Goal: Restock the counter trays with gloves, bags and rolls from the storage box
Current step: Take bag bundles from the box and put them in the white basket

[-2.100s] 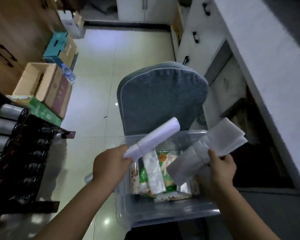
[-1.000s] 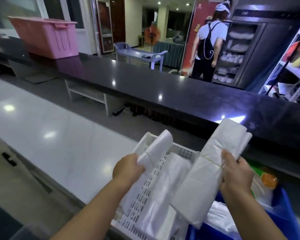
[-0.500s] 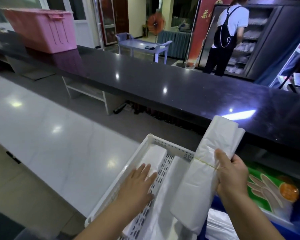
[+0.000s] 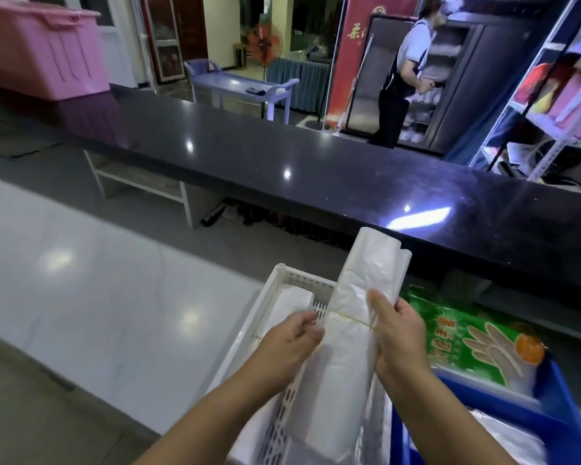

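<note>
A long folded bundle of white plastic bags (image 4: 356, 317), bound by a yellow rubber band, is held over a white perforated tray (image 4: 275, 297). My right hand (image 4: 396, 333) grips its right side at the band. My left hand (image 4: 292, 340) pinches its left edge at the same height. A smaller white bag bundle (image 4: 287, 308) lies in the tray's left section. To the right, a green pack of gloves (image 4: 473, 337) rests in a blue tray (image 4: 557, 394).
The trays sit on a white counter (image 4: 98, 297) below a raised black countertop (image 4: 316, 172). A pink bin (image 4: 41, 52) stands at the far left. A person (image 4: 403, 78) stands at a cabinet beyond the counter. Shelving (image 4: 550, 95) is at the right.
I turned from the storage box to the counter. My left hand set its small bundle in the white tray, then came up to grasp the large bundle my right hand holds.
</note>
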